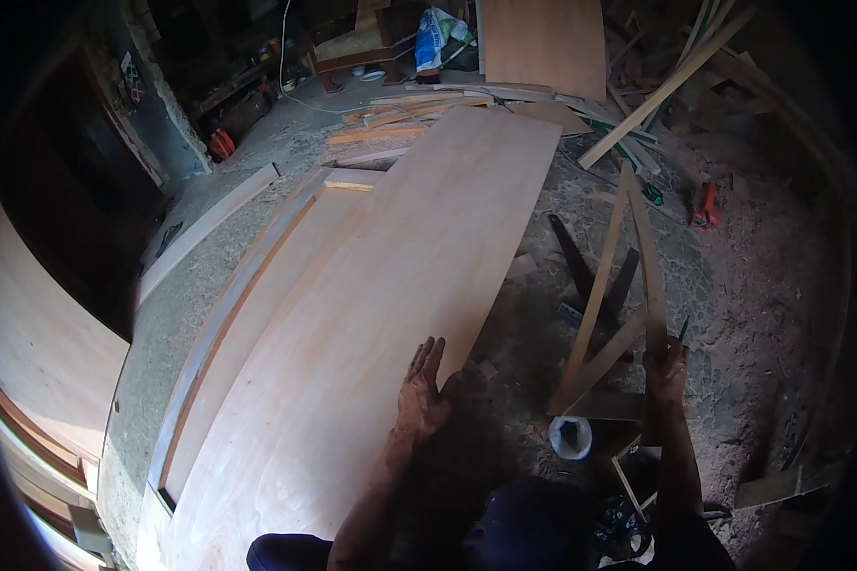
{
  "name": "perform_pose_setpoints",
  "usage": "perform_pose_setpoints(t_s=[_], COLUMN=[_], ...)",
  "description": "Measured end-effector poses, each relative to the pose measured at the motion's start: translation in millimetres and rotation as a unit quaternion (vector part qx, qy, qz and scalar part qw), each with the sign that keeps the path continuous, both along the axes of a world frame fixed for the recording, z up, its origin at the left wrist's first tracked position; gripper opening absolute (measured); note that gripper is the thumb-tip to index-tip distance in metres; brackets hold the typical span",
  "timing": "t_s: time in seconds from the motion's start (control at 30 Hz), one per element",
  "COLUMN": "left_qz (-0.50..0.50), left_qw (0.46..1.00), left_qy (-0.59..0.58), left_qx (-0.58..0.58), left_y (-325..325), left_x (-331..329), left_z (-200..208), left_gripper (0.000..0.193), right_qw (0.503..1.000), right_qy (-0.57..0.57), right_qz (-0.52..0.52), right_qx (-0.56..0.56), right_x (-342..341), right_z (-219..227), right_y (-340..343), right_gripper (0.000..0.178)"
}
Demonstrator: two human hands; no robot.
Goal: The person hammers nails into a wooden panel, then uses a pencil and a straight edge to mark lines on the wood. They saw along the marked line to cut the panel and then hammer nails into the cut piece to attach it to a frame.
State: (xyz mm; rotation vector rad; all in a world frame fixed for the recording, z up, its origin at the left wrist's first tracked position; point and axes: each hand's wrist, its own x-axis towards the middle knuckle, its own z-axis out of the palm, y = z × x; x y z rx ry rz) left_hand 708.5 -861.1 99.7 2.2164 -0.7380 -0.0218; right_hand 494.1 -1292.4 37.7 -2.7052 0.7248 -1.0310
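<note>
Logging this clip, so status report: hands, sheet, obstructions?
Left hand open by right edge of plywood sheet; right hand gripping slim green item. Sheet overlaps framed panel. Wood strips near right hand.

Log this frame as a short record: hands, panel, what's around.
left_hand: on the panel's right edge, fingers extended
right_hand: closed around a slim green item, beside the wood strips
panel: large, pale, flat, overlapping a frame on its left
right_side: red tool on the floor
contact_with_strips: cannot tell
</note>
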Motion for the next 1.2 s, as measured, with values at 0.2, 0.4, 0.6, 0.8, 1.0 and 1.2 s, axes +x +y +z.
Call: perform_pose_setpoints(t_s=[0.2, 0.4, 0.6, 0.8, 1.0, 1.2], left_qz=[0.009, -0.017, -0.049, -0.111, -0.095, -0.073], left_qw=[0.968, 0.958, 0.946, 0.947, 0.928, 0.925], left_qy=[0.009, -0.05, -0.097, -0.102, -0.178, -0.156], left_qx=[0.251, 0.281, 0.306, 0.285, 0.312, 0.338], left_y=[25.8, 38.2, 51.6, 40.9, 49.6, 53.3], left_x=[-23.1, -26.1, -19.7, -13.0, -3.3, 2.6], left_z=[-52.8, -66.3, -51.8, -21.2, 48.0, 82.2], left_gripper=[0.096, 0.085, 0.082, 0.078, 0.073, 0.078], right_qw=[0.985, 0.985, 0.968, 0.948, 0.977, 0.891], right_qy=[0.06, 0.085, 0.195, 0.271, 0.156, -0.012], right_qz=[-0.163, -0.149, -0.126, -0.166, -0.132, 0.233], right_qx=[0.019, 0.007, -0.092, -0.018, 0.069, 0.39], right_x=[-104.1, -98.5, -94.3, -144.3, -54.0, 95.1], right_z=[-83.9, -64.0, -81.2, -91.8, -77.7, -37.3], right_y=[-136.8, -131.7, -173.4, -240.3, -165.5, -5.1], right_gripper=[0.049, 0.05, 0.041, 0.043, 0.053, 0.053])
